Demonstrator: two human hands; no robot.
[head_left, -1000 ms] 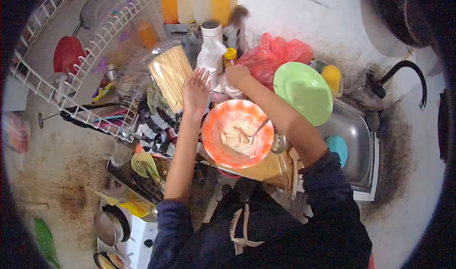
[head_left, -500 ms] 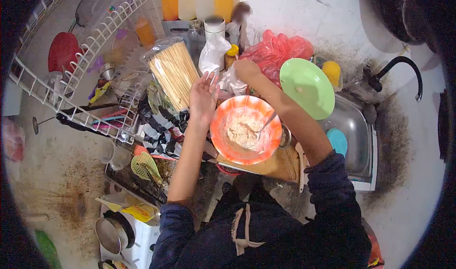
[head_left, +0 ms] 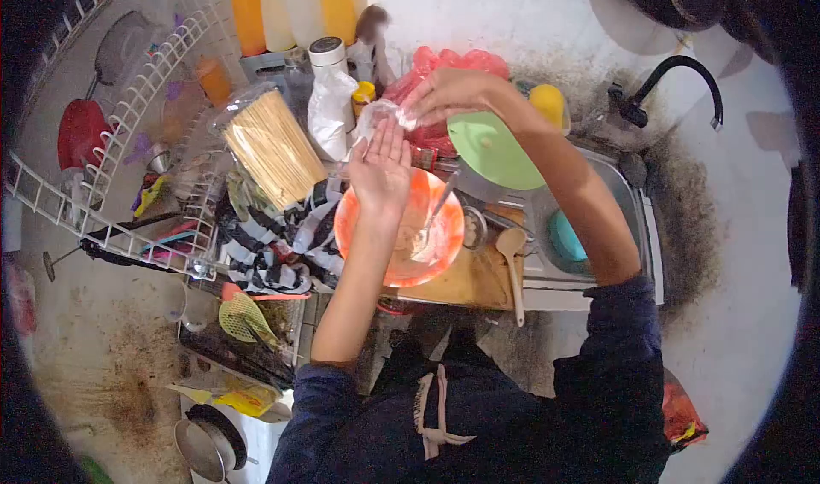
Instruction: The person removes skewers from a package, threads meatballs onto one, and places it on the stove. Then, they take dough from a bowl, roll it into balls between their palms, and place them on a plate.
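Note:
My left hand (head_left: 382, 172) is palm up with fingers stretched out, over the left rim of an orange-and-white bowl (head_left: 453, 236). Close above its fingertips, my right hand (head_left: 448, 95) pinches a whitish, see-through plastic bag (head_left: 378, 117); the bag's contents cannot be made out. Inside the bowl sits a pale, lumpy mixture (head_left: 408, 243), partly covered by my left forearm. A metal utensil (head_left: 445, 192) leans in it, its handle pointing up and away. The bowl rests on a wooden board (head_left: 470, 283).
Bundled wooden skewers (head_left: 275, 151), a white bottle (head_left: 327, 57) and a yellow-lidded jar (head_left: 364, 92) stand behind. A green plate (head_left: 495, 155) lies by the sink (head_left: 611, 185) with its black faucet (head_left: 683, 65). A wooden spoon (head_left: 513, 266) lies right of the bowl; a dish rack (head_left: 128, 155) is left.
The view has shifted, so the counter appears further left. My right hand has lifted the plastic bag's edge over my left hand, which has turned flat, palm up, in front of the bowl.

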